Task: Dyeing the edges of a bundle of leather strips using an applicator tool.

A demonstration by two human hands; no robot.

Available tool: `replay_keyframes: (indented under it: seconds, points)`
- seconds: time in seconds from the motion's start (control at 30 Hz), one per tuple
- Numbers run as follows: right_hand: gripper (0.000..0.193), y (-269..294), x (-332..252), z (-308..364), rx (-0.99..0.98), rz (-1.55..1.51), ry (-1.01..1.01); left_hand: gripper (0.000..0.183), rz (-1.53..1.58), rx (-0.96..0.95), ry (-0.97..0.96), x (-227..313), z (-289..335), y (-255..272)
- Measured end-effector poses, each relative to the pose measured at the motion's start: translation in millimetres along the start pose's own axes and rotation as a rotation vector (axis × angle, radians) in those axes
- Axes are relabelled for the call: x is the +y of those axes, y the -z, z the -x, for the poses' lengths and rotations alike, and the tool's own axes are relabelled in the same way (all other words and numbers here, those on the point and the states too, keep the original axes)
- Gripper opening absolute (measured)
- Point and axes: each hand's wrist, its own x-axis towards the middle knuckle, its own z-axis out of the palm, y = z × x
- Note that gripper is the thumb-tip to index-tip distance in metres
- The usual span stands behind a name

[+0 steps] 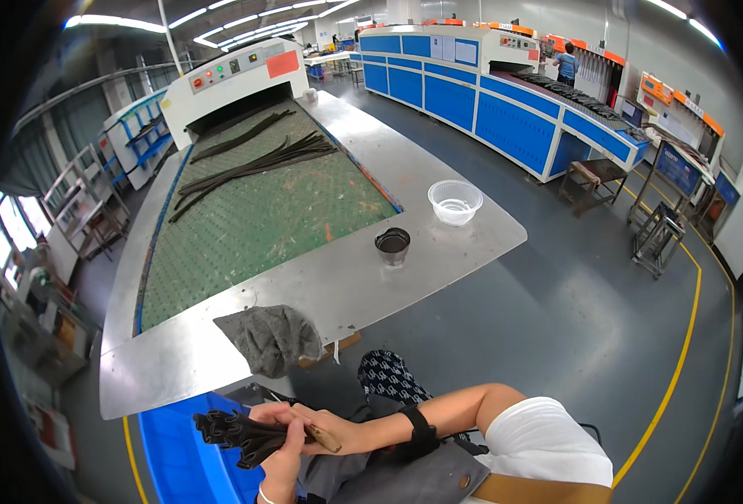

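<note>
A bundle of dark strips [235,434], fanned and wavy at its ends, is gripped in my left hand [281,458] over a blue bin. My right hand [328,427] comes in from the right and touches the left one, its fingers closed. From it sticks out the pale end of a wooden-handled tool [324,438]; the working end is hidden. Beyond my hands, a grey cloth [272,338] hangs over the metal table's edge. Farther off on the tabletop stand a small cup of dark liquid [393,244] and a clear plastic bowl [455,202].
Dark strips [258,164] lie on the green conveyor belt [262,235] leading into a white machine [229,76]. The blue bin [170,458] sits below my hands. A blue-and-white conveyor machine [447,84] stands across the aisle, with a person [566,65] beyond and a stool [594,176] nearer.
</note>
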Motion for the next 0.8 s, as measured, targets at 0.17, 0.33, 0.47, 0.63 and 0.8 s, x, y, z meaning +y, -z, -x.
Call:
replay_keyframes:
  seconds: [0.17, 0.33, 0.47, 0.63, 0.8]
  points:
    - [0.038, 16, -12, -8, -0.110, 0.099, 0.028, 0.009, 0.202, -0.010, 0.061, -3, -5, 2]
    - [0.031, 43, -32, 0, 0.068, 0.280, 0.181, 0.011, 0.315, -0.130, -0.028, -15, -9, 16]
    - [0.028, 77, -65, 6, 0.209, 0.181, 0.107, 0.017, 0.331, -0.185, 0.031, -20, -5, 14]
    - [0.020, 146, -124, 4, 0.549, 0.695, 0.151, 0.035, 0.304, -0.237, 0.112, -45, -15, -1]
    - [0.020, 211, -130, -12, 0.850, 0.486, 0.187, 0.022, 0.143, -0.223, 0.169, -64, -14, -10]
